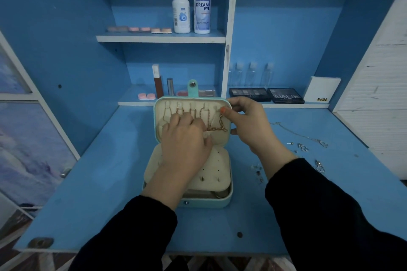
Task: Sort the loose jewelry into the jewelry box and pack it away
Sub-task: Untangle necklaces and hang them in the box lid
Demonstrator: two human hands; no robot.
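Note:
A mint jewelry box (228, 199) stands open in the middle of the blue desk, its cream lid (159, 108) upright with several hooks. Thin gold chains hang from the hooks. My right hand (248, 123) pinches the top end of a chunky gold link chain (217, 128) at the lid's right hook. My left hand (185, 138) lies over the lid's pocket with its fingers on the lower part of that chain; how they hold it is hidden. The box's cream earring panel (218, 167) carries two studs.
Loose silver jewelry lies on the desk to the right: a thin necklace (297, 133), earrings (304, 147) and small pieces (257, 170). Behind the box, shelves hold solution bottles (202, 4), lens cases (146, 96), clear bottles (251, 73) and eyeshadow palettes (286, 95).

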